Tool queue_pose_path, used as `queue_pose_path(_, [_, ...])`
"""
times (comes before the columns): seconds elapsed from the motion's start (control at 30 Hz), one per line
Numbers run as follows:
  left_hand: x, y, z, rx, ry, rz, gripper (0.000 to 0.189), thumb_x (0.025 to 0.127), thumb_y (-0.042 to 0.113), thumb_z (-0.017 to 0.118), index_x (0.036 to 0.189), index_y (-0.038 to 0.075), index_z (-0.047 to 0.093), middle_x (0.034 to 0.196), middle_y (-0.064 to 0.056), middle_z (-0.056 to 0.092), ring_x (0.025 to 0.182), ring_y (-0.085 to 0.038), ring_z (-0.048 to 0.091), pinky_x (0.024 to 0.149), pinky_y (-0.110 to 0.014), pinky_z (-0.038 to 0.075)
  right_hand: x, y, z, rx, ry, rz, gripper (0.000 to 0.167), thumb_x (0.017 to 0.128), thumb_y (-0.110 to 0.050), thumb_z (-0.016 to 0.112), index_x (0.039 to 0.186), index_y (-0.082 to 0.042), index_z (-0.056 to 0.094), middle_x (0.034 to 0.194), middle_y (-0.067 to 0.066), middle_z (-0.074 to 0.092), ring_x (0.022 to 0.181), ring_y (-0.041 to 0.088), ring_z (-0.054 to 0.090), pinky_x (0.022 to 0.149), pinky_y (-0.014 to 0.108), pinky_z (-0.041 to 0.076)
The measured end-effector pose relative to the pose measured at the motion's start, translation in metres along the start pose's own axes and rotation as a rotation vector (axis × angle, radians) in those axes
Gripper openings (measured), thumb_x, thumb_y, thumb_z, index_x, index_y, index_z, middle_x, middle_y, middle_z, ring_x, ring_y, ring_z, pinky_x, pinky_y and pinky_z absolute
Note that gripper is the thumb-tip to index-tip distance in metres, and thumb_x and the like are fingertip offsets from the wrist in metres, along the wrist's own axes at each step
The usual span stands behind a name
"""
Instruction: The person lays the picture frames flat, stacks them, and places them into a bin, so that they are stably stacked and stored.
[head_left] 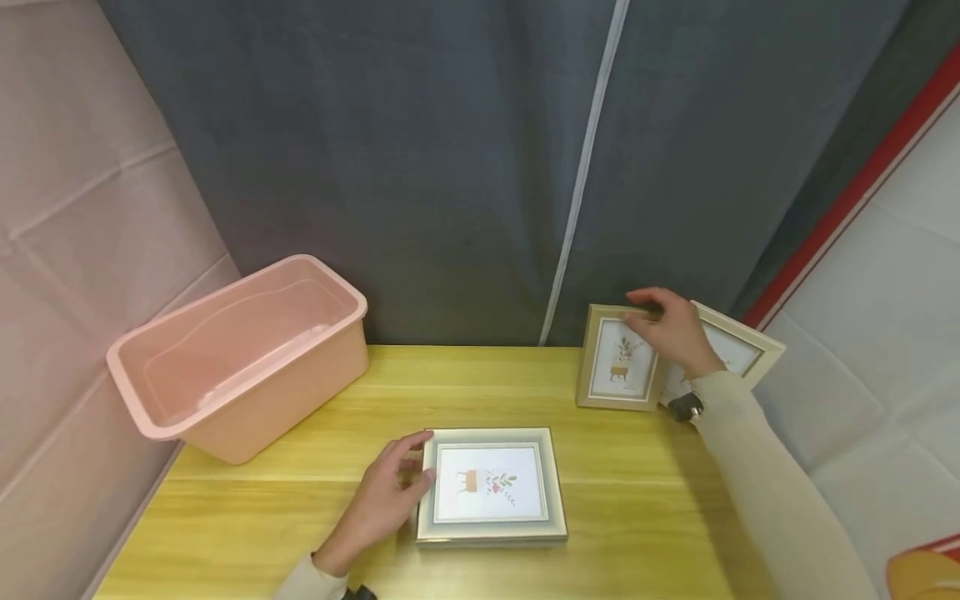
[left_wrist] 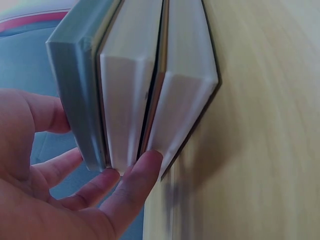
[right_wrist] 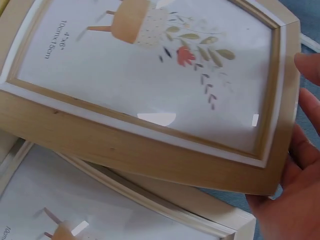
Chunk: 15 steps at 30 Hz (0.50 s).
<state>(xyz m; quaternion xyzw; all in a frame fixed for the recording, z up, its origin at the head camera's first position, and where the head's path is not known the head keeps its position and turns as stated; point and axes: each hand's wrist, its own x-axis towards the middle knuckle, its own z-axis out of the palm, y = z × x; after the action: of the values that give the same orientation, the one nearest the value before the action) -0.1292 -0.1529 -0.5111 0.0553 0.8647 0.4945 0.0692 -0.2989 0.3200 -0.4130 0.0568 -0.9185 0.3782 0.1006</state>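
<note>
My right hand (head_left: 678, 333) pinches the top edge of a light wood picture frame (head_left: 585, 367), with the thumb in front and the fingers behind. This frame stands upright and shows a plant print. Partly behind it leans a cream picture frame (head_left: 757, 354), which my hand and sleeve overlap in the head view. At the front, a stack of picture frames lies flat, a grey-blue and cream frame (head_left: 492, 531) on top. My left hand (head_left: 382, 492) rests with spread fingers against the left side of the stack. Pale frames (left_wrist: 185, 100) show beneath the top one in the left wrist view.
A pink plastic bin (head_left: 277, 392) stands at the back left of the wood-grain table (head_left: 622, 500). A dark grey curtain (head_left: 375, 167) hangs behind the table. Pale panels flank both sides, and part of a red and yellow object (head_left: 926, 571) shows at the lower right.
</note>
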Motion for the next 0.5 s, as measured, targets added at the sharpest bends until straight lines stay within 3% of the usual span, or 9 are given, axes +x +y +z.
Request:
queue_pose_path(0.13, [0.000, -0.002, 0.000, -0.015, 0.002, -0.003, 0.058, 0.099, 0.025, 0.075, 0.151, 0.037, 0.054, 0.144, -0.002, 0.059, 0.119, -0.023, 0.066, 0.084, -0.032, 0.061, -0.001, 0.000, 0.000, -0.007, -0.077, 0.050, 0.056, 0.101, -0.045, 0.070, 0.146, -0.011, 0.061, 0.146, 0.016, 0.061, 0.126, 0.037, 0.064, 0.100, 0.057, 0.056])
queue_pose_path(0.27, [0.000, -0.002, 0.001, -0.021, 0.006, -0.004, 0.057, 0.099, 0.024, 0.075, 0.151, 0.036, 0.055, 0.145, -0.003, 0.060, 0.119, -0.024, 0.066, 0.084, -0.032, 0.062, -0.002, -0.001, -0.001, -0.044, -0.115, 0.077, 0.060, 0.100, -0.053, 0.069, 0.146, -0.015, 0.062, 0.150, 0.015, 0.059, 0.132, 0.039, 0.059, 0.106, 0.062, 0.050])
queue_pose_path(0.5, [0.000, -0.003, 0.001, -0.022, 0.002, 0.000, 0.056, 0.099, 0.024, 0.075, 0.151, 0.037, 0.054, 0.144, -0.003, 0.059, 0.119, -0.025, 0.066, 0.082, -0.030, 0.063, -0.007, -0.003, -0.010, -0.102, -0.154, 0.047, 0.057, 0.098, -0.054, 0.071, 0.142, -0.019, 0.067, 0.148, 0.013, 0.063, 0.135, 0.038, 0.057, 0.110, 0.063, 0.047])
